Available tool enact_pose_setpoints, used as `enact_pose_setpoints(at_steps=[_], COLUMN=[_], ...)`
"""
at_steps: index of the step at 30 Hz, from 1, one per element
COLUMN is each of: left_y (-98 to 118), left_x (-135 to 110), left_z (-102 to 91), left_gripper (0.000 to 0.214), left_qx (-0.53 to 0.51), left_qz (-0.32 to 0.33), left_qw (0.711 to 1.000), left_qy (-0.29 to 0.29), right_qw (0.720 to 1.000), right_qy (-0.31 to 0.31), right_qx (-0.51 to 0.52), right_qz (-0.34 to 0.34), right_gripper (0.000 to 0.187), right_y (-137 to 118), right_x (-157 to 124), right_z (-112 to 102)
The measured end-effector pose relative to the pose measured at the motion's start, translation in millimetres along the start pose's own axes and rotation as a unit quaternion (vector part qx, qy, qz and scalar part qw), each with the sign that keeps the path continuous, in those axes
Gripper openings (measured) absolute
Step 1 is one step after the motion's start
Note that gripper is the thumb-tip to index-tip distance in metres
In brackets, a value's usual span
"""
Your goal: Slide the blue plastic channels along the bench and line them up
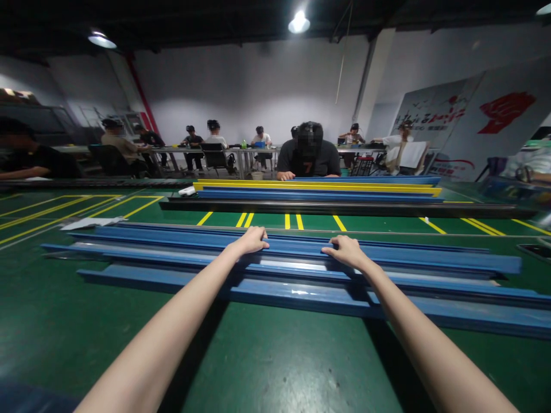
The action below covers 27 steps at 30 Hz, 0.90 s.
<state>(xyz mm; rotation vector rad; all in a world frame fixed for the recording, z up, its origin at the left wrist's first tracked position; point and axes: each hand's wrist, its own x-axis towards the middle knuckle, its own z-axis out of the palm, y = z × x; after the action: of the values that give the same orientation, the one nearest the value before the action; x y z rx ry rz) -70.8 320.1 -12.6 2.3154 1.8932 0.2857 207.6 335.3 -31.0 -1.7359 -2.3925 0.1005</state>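
Note:
Several long blue channel strips lie side by side across the green table [279,361]. My left hand [253,240] is closed on the far blue channel strip [297,246], its fingers curled over the edge. Farther right along the same strip, my right hand [346,251] grips it with thumb and fingers; some fingertips are hidden. Nearer to me, below both hands, are a middle blue strip [301,268] with a pale, shiny inside and a front blue strip [297,291].
Beyond the yellow table lines lie a black strip [344,207] and yellow strips [318,185]. A white object [186,191] sits at their left end. Paper [92,222] lies at left, a dark flat device [536,250] at right. A co-worker [307,155] leans at the far side.

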Motion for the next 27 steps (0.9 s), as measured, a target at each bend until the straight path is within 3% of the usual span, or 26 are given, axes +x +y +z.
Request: enact_pose_setpoints(at_steps=[5,11,14,18,27], left_y=[0.2,14.1,26.2,41.0,55.8], left_x=[1.7,-12.8,-31.7,-64.8,-141.3], left_z=[-12.1,-47.9,-68.4,-84.8,-82.1], left_gripper=[0.011,0.013,0.014,0.014,0.017], left_qx=[0.016,0.02,0.042,0.076,0.153], left_qz=[0.012,0.031,0.072,0.114,0.113], left_qw=[0.999,0.997,0.993,0.987,0.976], left_qy=[0.027,0.068,0.079,0.084,0.104], right_qw=[0.998,0.994,0.992,0.99,0.989], right_qy=[0.054,0.11,0.128,0.126,0.132], right_qx=[-0.01,-0.023,0.002,0.053,0.055], right_qz=[-0.003,-0.007,-0.007,-0.01,-0.028], right_gripper=[0.03,0.031,0.032,0.035,0.032], right_y=[-0.3,-4.8,-3.2,-3.2,-29.2], right_x=[2.3,-7.6,-22.0,-54.8,-126.3], right_z=[-12.5,-52.9,-69.2,-73.8,-72.1])
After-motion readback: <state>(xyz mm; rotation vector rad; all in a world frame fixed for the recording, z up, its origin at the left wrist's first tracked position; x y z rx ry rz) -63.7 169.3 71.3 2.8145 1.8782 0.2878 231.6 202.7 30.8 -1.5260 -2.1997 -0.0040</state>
